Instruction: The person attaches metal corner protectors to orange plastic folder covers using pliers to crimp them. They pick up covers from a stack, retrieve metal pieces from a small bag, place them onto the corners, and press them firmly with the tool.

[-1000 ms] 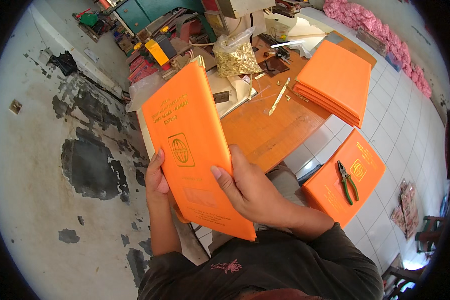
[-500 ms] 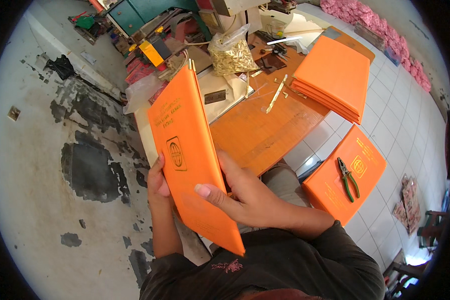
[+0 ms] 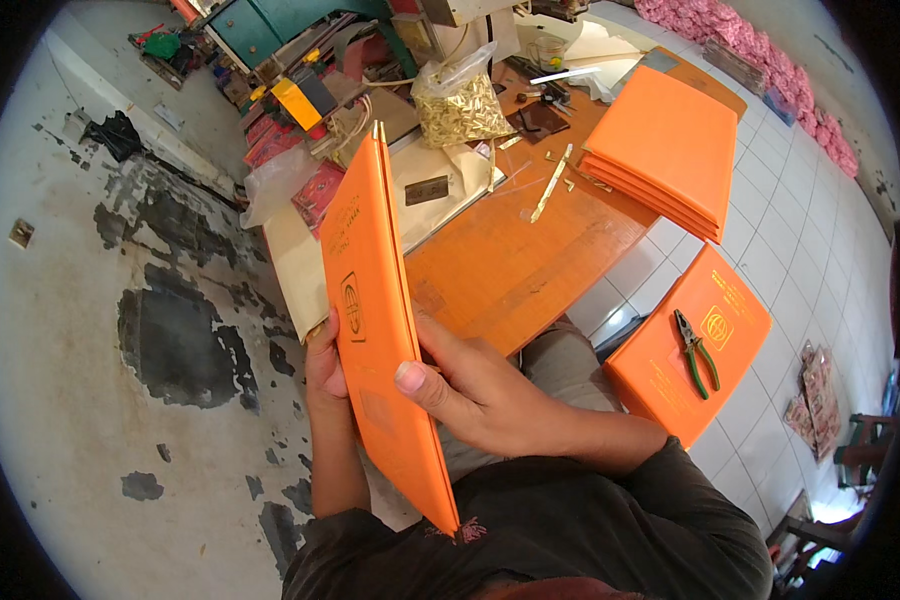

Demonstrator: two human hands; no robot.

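Note:
An orange folder [image 3: 380, 335] with a gold globe emblem stands tilted on edge in front of my chest. Two small gold metal corners show at its top end. My left hand [image 3: 325, 362] is closed around its left edge, most fingers hidden behind it. On the right edge, my right hand [image 3: 480, 395] grips it, thumb on the emblem side and fingers behind. To my right, green-handled pliers [image 3: 696, 355] lie on a stack of similar orange folders [image 3: 735, 310]. Another stack of orange folders [image 3: 660, 140] rests on the wooden table [image 3: 540, 270].
A clear plastic bag of gold metal pieces [image 3: 460, 115] stands on the table's far side. Near it lie a gold strip [image 3: 552, 185] and a dark metal block [image 3: 427, 190]. A green machine [image 3: 260, 35] stands behind. The peeling wall [image 3: 60, 330] is close on my left.
The folder has turned more edge-on to me. Its lower end has swung left and toward my chest, while both hands keep their hold.

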